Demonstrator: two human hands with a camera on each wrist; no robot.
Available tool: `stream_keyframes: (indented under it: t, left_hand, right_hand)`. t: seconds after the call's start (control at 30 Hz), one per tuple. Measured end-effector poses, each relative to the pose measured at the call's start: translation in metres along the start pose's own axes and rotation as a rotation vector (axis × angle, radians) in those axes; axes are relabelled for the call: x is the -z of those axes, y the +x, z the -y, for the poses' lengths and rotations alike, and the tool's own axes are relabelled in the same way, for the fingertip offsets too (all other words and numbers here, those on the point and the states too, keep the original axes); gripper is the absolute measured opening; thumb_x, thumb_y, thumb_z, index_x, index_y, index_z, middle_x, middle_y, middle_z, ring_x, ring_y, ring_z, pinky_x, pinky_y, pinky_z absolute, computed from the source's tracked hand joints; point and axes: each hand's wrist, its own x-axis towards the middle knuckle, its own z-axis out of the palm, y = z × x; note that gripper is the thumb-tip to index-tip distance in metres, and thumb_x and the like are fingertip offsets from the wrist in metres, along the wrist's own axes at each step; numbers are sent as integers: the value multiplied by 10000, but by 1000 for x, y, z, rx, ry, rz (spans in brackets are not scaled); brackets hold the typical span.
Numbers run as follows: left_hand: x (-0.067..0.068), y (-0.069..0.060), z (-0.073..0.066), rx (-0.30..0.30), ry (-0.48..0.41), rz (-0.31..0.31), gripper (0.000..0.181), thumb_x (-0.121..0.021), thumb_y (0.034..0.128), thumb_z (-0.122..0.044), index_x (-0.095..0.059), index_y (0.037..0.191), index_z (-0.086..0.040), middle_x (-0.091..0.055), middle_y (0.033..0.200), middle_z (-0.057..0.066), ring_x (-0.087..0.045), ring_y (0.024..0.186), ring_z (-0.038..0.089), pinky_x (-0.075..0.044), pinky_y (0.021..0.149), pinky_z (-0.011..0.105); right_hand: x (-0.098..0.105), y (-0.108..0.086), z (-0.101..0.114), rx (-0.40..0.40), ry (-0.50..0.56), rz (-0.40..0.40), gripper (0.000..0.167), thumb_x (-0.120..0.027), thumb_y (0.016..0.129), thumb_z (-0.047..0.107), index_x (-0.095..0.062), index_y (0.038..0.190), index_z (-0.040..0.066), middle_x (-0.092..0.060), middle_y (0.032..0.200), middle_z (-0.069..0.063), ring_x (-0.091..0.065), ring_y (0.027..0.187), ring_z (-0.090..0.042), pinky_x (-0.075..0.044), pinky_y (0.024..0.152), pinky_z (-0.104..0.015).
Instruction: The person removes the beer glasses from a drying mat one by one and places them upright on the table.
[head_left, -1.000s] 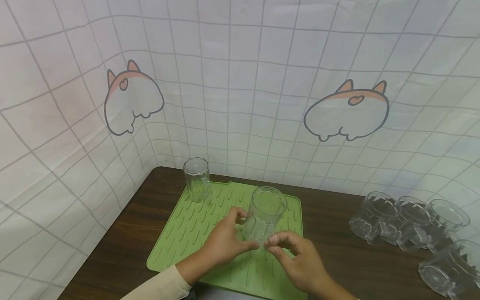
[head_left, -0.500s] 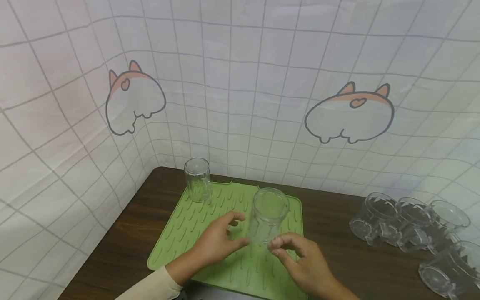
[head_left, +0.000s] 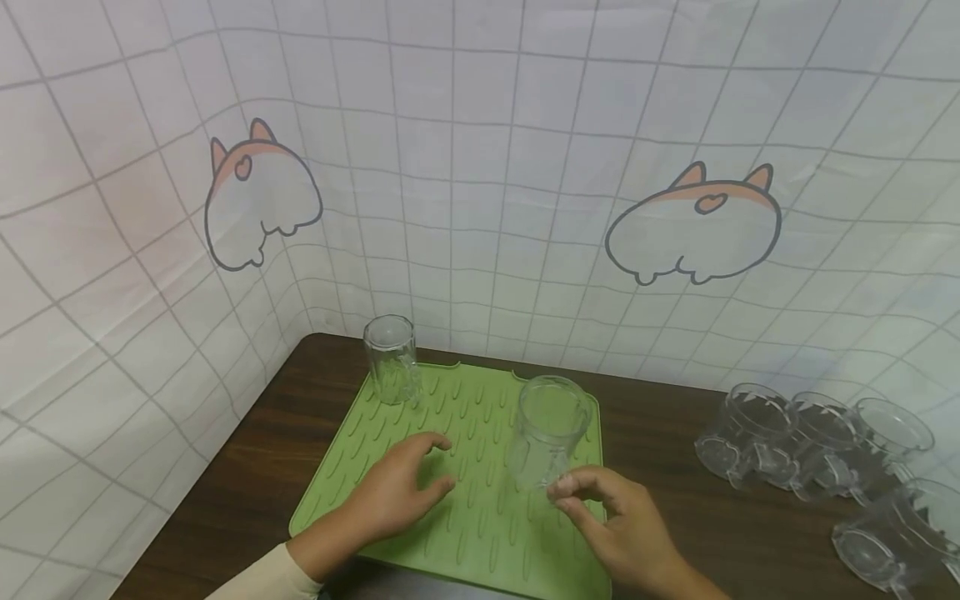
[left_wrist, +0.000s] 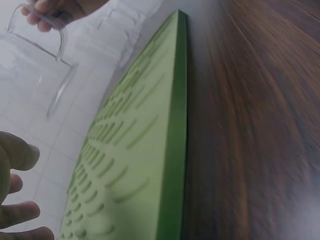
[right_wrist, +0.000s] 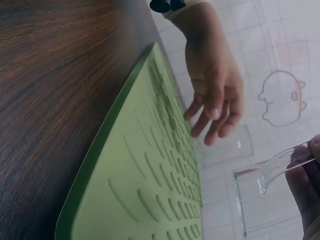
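Note:
A clear glass mug (head_left: 551,421) is in my right hand (head_left: 622,521), which pinches its handle (right_wrist: 282,165) between thumb and fingers. The mug hangs over the right part of the green ridged mat (head_left: 480,533), its wide round rim facing up. Left of it, my left hand (head_left: 397,487) hovers over the mat with fingers loosely spread, apart from the mug and holding nothing. In the left wrist view its fingertips show at the lower left edge. Another clear mug (head_left: 392,362) stands on the mat's back left corner.
Several more clear mugs (head_left: 757,429) stand on the dark wooden table (head_left: 660,433) at the right, one nearer the front (head_left: 892,537). A white gridded cloth wall (head_left: 465,208) closes off the back and the left side.
My left hand has let go of the mug's side and moved left, away from it. The right hand has shifted slightly right with the mug. The other mugs stay in place.

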Motion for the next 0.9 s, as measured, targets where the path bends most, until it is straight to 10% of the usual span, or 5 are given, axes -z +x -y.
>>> stream_keyframes:
  t: [0.53, 0.9]
  left_hand:
    - [18, -29, 36, -15, 209, -32, 561, -855, 857, -276, -601, 1322, -92, -574, 1385, 147, -470, 1335, 421, -365, 1058, 650]
    - [38, -51, 54, 108, 325, 32, 742, -791, 885, -484, -527, 1477, -123, -428, 1538, 184, -349, 1403, 445, -332, 989, 729]
  right_hand:
    - [17, -7, -3, -27, -27, -2, 196, -766, 897, -8, -687, 1035, 107, -742, 996, -23, -724, 896, -195, -548, 843, -195]
    - [31, -16, -3, -87, -42, 1, 414, -739, 774, -227, -666, 999, 112, -740, 998, -10, -713, 941, -102, -560, 844, -208]
